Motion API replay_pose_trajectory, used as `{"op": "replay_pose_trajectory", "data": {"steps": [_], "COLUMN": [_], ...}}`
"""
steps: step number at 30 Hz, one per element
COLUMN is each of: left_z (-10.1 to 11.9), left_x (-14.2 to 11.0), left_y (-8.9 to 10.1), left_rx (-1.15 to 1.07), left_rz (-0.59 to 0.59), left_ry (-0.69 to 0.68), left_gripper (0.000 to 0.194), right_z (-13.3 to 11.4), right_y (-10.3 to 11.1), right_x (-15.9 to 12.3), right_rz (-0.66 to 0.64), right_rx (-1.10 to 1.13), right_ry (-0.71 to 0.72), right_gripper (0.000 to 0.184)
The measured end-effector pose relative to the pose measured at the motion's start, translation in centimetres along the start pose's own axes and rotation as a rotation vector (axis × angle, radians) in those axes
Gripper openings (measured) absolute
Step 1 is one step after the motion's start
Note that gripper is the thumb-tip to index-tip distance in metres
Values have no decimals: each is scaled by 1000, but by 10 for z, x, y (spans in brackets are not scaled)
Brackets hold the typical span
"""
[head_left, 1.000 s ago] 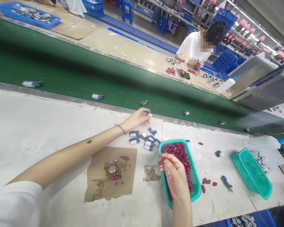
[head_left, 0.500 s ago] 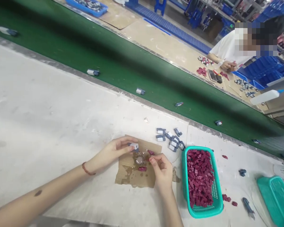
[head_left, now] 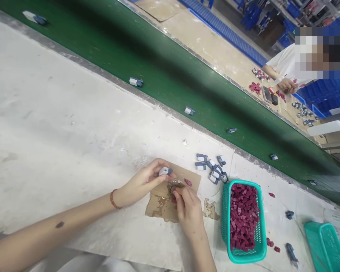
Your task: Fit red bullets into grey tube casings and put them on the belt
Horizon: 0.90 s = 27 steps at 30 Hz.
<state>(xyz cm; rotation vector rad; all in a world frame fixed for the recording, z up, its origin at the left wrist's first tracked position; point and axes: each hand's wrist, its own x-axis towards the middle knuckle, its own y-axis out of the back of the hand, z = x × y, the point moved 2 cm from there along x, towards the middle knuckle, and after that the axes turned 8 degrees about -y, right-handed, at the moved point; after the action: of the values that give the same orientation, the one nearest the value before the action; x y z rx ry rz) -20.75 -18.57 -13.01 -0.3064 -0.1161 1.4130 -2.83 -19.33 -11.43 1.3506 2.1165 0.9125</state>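
Observation:
My left hand (head_left: 151,176) pinches a small white and blue-grey plastic part (head_left: 164,171), its white face with a hole turned up. Below it lies a stained piece of cardboard (head_left: 161,204) with a small round dish (head_left: 173,189) on it. My right hand (head_left: 188,206) is closed, thumb and fingertips pressed together right at the dish; whatever is between them is hidden. One maroon piece (head_left: 187,182) rests on the cardboard beyond my right fingers. Another maroon piece shows partly under them.
Right of the cardboard stands a green basket (head_left: 224,226) full of maroon pieces. Several white and blue-grey parts (head_left: 215,175) lie behind it. A green conveyor belt (head_left: 158,94) carries spaced parts. Across it a co-worker's hands (head_left: 287,86) handle small pieces. Another green basket (head_left: 314,230) stands far right.
My right hand has moved left and down to the small dish, now covering much of it. The part in my left hand has turned and risen slightly. The whole view has shifted.

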Motion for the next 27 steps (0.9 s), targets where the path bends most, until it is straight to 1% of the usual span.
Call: {"op": "replay_pose_trajectory", "data": {"steps": [2, 4, 6, 8, 9, 11, 13, 16, 19, 24, 27], "left_z": [-1, -2, -2, 0, 1, 2, 2, 0, -1, -2, -3], "left_x": [-2, -4, -6, -7, -7, -7, -7, -8, -8, -8, -8], "left_y": [-2, -3, -4, -4, -4, -5, -6, -7, -8, -9, -9], "left_rx": [81, 163, 253, 371, 426, 503, 541, 576, 588, 605, 619], "left_rz": [-38, -75, -109, -146, -170, -221, -266, -311, -328, -338, -347], "left_ry": [-11, 11, 30, 4, -23, -76, -106, -132, -157, -181, -185], "left_gripper": [24, 25, 26, 26, 25, 26, 25, 24, 22, 21, 21], "right_z": [-1, -2, -2, -1, 0, 1, 1, -4, -11, -14, -14], "right_y": [0, 0, 0, 1, 1, 3, 4, 3, 1, -6, -10], "right_x": [0, 0, 1, 1, 1, 2, 3, 8, 13, 16, 15], "right_rz": [-11, -34, -48, -48, -29, 40, 119, 186, 190, 135, 128], "right_rx": [1, 23, 93, 235, 331, 539, 706, 831, 871, 827, 781], "right_ry": [-43, -87, -144, -251, -315, -433, -501, -526, -512, -496, -483], "right_gripper": [28, 28, 27, 25, 25, 27, 31, 35, 36, 37, 36]}}
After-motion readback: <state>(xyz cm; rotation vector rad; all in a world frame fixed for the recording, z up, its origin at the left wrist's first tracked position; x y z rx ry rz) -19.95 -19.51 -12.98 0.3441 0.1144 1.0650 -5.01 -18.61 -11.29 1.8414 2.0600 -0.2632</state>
